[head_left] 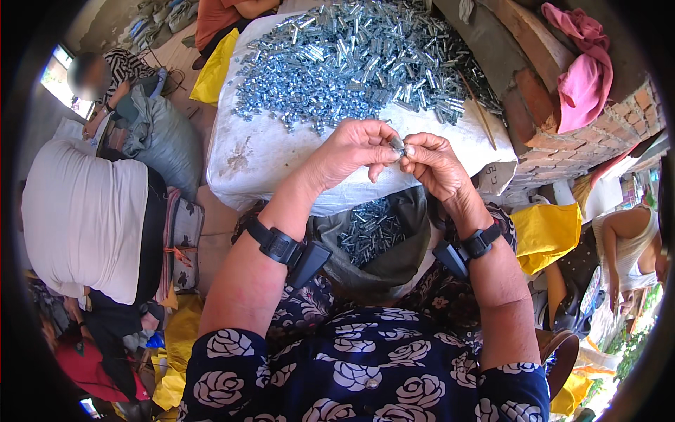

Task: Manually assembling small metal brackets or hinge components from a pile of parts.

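Observation:
My left hand (351,149) and my right hand (437,165) meet above the near edge of the white-covered work surface (271,162). Between their fingertips sits a small shiny metal piece (398,147), mostly covered, so its exact kind is unclear. Both hands are closed in a pinch on it. Beyond them lies a heap of small metal fittings (281,95), merging on the right into longer metal tube-like pieces (380,53). Below my hands, a dark green sack (415,243) lies open in my lap, holding many similar metal pieces (371,228).
A thin stick (478,111) lies on the surface's right side. A brick wall (583,144) with a pink cloth (587,70) borders the right. To the left are a grey stuffed sack (163,141) and people sitting. Yellow sacks (547,235) lie at right.

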The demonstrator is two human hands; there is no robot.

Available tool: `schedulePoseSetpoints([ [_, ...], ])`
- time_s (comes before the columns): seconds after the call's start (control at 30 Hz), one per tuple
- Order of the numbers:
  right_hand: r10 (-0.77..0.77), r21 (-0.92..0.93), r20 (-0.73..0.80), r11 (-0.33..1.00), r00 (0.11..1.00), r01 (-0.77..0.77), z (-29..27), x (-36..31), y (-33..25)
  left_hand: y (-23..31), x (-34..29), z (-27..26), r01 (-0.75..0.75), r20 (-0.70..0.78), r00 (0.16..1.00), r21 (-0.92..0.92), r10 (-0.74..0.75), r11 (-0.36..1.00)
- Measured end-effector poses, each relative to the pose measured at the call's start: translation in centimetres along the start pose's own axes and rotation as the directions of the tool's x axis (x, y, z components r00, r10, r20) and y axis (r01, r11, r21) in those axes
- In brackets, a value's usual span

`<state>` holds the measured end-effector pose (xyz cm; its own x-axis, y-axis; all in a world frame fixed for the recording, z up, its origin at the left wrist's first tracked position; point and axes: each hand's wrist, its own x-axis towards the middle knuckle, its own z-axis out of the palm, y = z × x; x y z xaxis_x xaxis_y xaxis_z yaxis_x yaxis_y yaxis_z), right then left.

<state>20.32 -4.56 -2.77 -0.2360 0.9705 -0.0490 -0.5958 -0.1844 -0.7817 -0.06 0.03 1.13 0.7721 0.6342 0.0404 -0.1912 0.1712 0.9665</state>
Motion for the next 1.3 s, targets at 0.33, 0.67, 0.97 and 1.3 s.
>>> schedulePoseSetpoints([
  [0.33, 0.157, -0.565, 0.047, 0.818, 0.987, -0.103, 0.9, -0.9, -2.8, 0.6, -0.4, 0.0, 0.095, 0.072, 0.99, 0.318, -0.124, 0.943],
  [0.67, -0.491, -0.937, -0.187, 0.35, 0.851, -0.004, -4.7, 1.6, -4.4, -2.8, 4.8, -0.9, -0.036, -0.086, 0.837, 0.977, 0.541, 0.211],
  [0.97, -0.592, -0.94, -0.09, -0.216, 0.801, -0.264, -5.6, 3.7, -3.8, -4.6, 7.4, -1.1, 0.024, 0.051, 0.912, 0.984, 0.408, -0.178],
  [1.3, -0.581, -0.982, -0.186, 0.132, 0.793, -0.133, -5.6, 3.8, -3.2, -4.0, 6.8, -0.6, 0.06, -0.026, 0.896, 0.996, 0.443, -0.064],
])
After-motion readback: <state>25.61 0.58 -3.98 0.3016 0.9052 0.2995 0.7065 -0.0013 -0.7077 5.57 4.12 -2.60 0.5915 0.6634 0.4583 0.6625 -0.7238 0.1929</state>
